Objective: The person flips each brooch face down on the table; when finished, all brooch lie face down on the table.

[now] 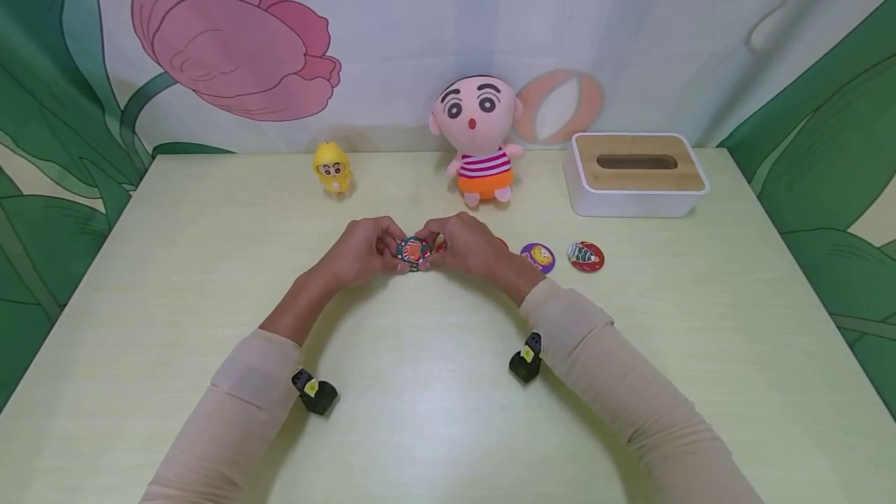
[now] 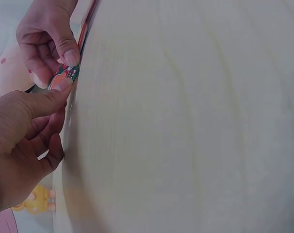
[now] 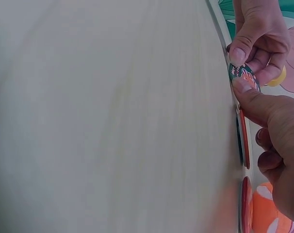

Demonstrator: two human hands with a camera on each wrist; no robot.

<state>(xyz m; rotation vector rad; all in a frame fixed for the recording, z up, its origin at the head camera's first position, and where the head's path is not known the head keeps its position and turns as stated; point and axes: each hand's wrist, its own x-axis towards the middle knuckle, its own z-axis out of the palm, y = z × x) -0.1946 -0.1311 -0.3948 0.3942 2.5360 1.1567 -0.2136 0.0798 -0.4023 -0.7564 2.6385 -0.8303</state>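
In the head view, a round badge, dark green with an orange-red picture, is held between both hands over the table. My left hand pinches its left edge and my right hand pinches the right edge. The left wrist view shows the left thumb lying on the badge's printed face. From the right wrist, the right thumb presses on the same face of the badge. Right of the hands lie a purple badge and a red one with a tree; other red badges are partly hidden by the right hand.
Along the back of the table stand a small yellow-hooded figure, a plush doll in orange shorts and a white tissue box with a wooden lid. A printed curtain hangs behind the table.
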